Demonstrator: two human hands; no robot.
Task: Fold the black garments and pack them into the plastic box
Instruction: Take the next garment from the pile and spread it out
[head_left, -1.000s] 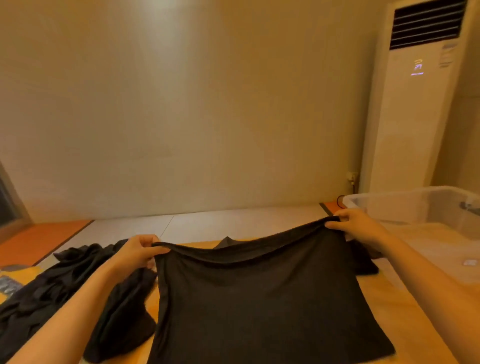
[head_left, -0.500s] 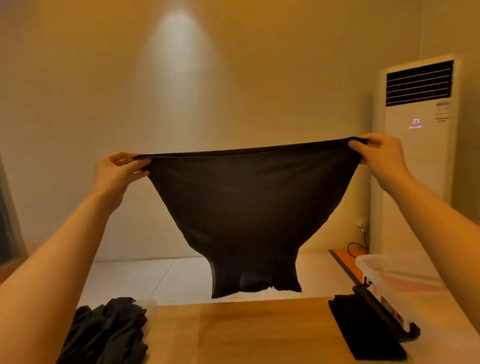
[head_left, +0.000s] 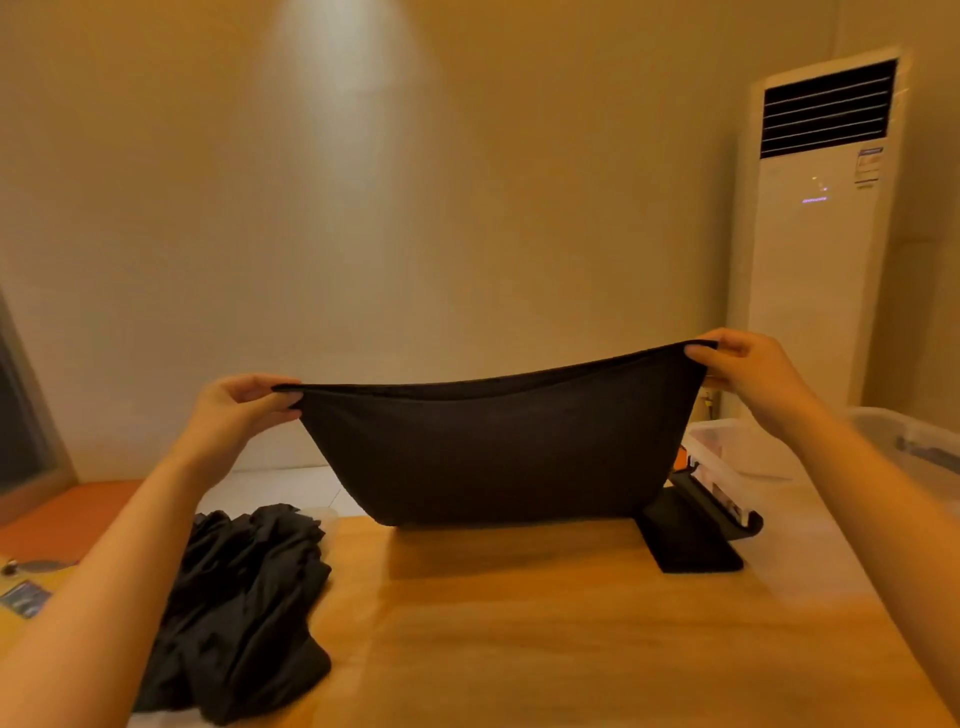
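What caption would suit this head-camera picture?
Left hand and right hand hold up a black garment; plastic box stands at right.

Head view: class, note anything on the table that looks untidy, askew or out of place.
The black heap at the left of the table lies crumpled, unfolded. A flat black piece lies beside the plastic box, not inside. Nothing looks spilled or damaged.

held garment (head_left: 498, 457): stretched between left hand (head_left: 234, 415) and right hand (head_left: 753, 374), over the far edge of the table (head_left: 519, 649)
garment pile (head_left: 244, 608): on the table, left, below the left hand
folded garment (head_left: 685, 540): on the table, right, just beside the plastic box (head_left: 737, 452)
air conditioner (head_left: 815, 260): behind the plastic box, far right
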